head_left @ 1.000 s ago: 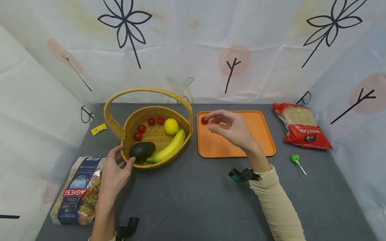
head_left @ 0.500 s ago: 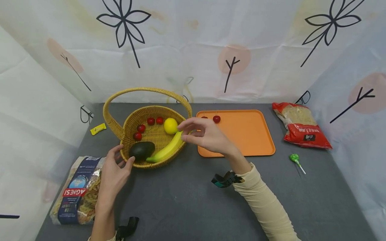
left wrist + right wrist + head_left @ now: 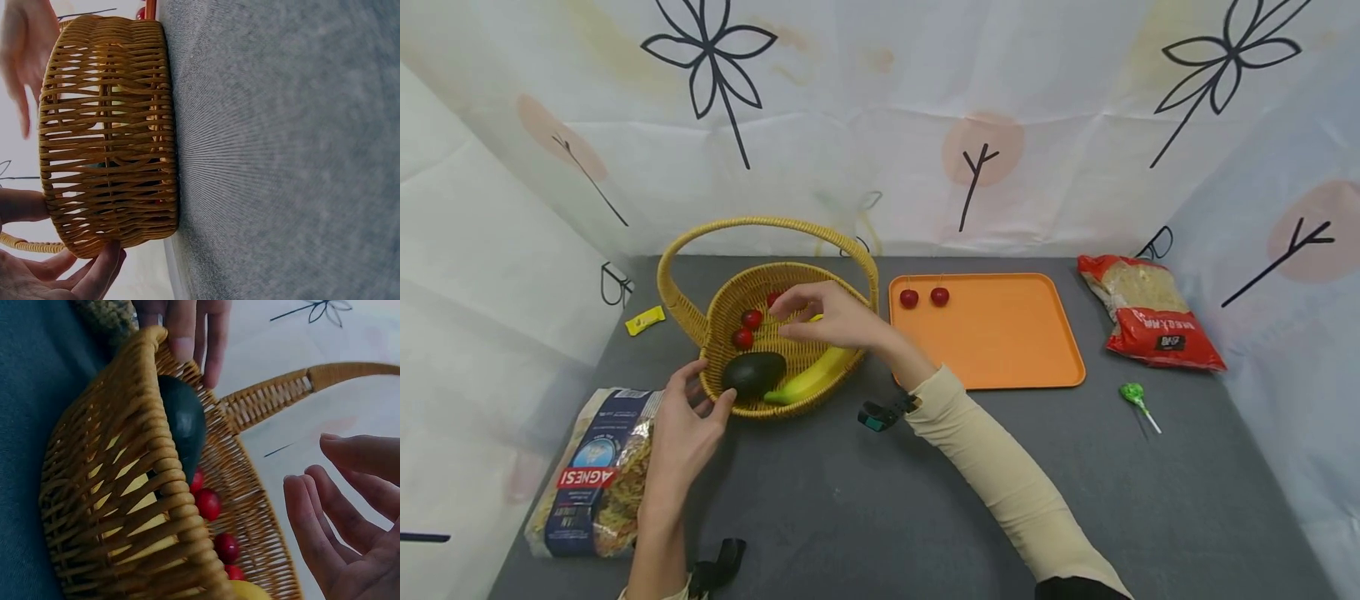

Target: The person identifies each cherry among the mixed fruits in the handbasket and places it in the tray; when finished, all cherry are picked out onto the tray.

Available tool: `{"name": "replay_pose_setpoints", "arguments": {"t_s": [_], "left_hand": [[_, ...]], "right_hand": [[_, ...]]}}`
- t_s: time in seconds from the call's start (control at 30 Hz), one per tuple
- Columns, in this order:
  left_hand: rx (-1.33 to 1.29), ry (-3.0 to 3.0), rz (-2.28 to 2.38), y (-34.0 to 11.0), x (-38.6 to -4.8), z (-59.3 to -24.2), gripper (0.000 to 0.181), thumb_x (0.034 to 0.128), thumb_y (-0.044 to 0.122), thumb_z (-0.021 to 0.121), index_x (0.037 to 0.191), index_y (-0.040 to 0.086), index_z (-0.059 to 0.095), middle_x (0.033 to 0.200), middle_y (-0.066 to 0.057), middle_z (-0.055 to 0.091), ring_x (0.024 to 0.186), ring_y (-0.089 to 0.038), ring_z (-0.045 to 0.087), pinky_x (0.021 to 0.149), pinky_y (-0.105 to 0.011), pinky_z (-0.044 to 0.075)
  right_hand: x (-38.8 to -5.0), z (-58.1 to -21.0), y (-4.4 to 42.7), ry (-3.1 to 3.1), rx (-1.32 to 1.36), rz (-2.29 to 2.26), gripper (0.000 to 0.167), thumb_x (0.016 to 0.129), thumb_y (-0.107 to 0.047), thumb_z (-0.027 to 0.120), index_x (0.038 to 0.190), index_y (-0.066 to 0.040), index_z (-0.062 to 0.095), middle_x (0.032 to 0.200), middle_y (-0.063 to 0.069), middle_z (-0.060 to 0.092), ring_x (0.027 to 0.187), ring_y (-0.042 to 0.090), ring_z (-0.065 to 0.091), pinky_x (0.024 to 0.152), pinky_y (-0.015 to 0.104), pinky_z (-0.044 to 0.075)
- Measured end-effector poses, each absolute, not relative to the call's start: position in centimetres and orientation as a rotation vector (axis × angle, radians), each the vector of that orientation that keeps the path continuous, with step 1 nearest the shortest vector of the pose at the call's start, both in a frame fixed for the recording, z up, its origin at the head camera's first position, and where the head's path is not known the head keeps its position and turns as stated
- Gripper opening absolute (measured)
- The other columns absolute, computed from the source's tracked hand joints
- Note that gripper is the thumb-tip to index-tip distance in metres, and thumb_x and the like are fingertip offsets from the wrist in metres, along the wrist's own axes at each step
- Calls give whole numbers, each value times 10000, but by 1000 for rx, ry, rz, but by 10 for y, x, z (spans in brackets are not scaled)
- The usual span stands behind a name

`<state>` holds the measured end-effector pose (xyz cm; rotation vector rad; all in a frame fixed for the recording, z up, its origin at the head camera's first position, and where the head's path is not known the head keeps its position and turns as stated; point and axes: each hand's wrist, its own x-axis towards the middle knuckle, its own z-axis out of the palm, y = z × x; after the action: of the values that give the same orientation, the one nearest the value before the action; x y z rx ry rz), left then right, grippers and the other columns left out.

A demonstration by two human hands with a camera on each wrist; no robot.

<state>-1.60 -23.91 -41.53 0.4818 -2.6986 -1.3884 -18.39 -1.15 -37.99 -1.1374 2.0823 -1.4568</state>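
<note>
gripping basket (image 3: 793, 357) left, hovering right — hands (image 3: 688, 429) (image 3: 831, 315)

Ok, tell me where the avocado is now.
In the head view, the avocado lies inside the wicker basket, at its near left side, between the left hand and the banana.

I hold my right hand (image 3: 356, 526) apart from the woven basket (image 3: 165, 453), thumb and fingers curved with a gap between them. My left hand (image 3: 181, 331) has fingers over the basket's left end, beside the dark avocado (image 3: 185, 422). Farther right inside sit small red fruits (image 3: 208, 504), then part of a yellow fruit (image 3: 250, 591).
</note>
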Motion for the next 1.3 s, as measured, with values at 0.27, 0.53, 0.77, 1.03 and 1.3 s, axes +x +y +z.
{"name": "replay_pose_setpoints", "arguments": {"t_s": [0.27,0.53,0.77,1.03,1.3], "left_hand": [[501,-2716,-1402,-239,-18,-416,742,1050,167,701,1670,5,326,1656,-337,408,1477,-562,506,1179,-683,498],[504,-2714,-1392,-239,-17,-414,730,1049,160,699,1661,-2,335,1658,-333,404,1485,-555,501,1187,-677,494],[503,-2724,-1394,-239,-17,-415,746,1050,162,699,1670,0,317,1664,-340,393,1492,-561,489,1190,-681,490],[513,-2730,-1384,-240,-17,-415,755,1048,173,704,1671,0,315,1678,-331,384,1502,-559,480,1190,-678,493],[528,-2734,-1400,-240,-19,-416,763,1047,166,704,1676,4,302,1686,-327,371,1519,-556,464,1195,-674,489]], "right_hand": [[-202,-397,-46,2042,-990,-1414,343,1035,-98,728,1352,32,703,1323,221,726,1222,323,708,998,364,669],[-207,-404,-70,1911,-786,-1383,361,1067,-108,678,1395,42,661,1320,260,704,1219,467,722,1044,504,655],[-207,-407,-80,1909,-670,-1302,378,1084,-170,668,1425,-6,666,1414,204,704,1208,403,758,1036,423,662],[-206,-409,-87,1889,-618,-1227,458,1094,-250,663,1504,-48,637,1581,146,604,1288,384,725,1115,443,622],[-204,-412,-93,1829,-665,-1201,484,1107,-173,626,1564,-26,561,1621,149,564,1398,339,643,1114,330,598]]}}
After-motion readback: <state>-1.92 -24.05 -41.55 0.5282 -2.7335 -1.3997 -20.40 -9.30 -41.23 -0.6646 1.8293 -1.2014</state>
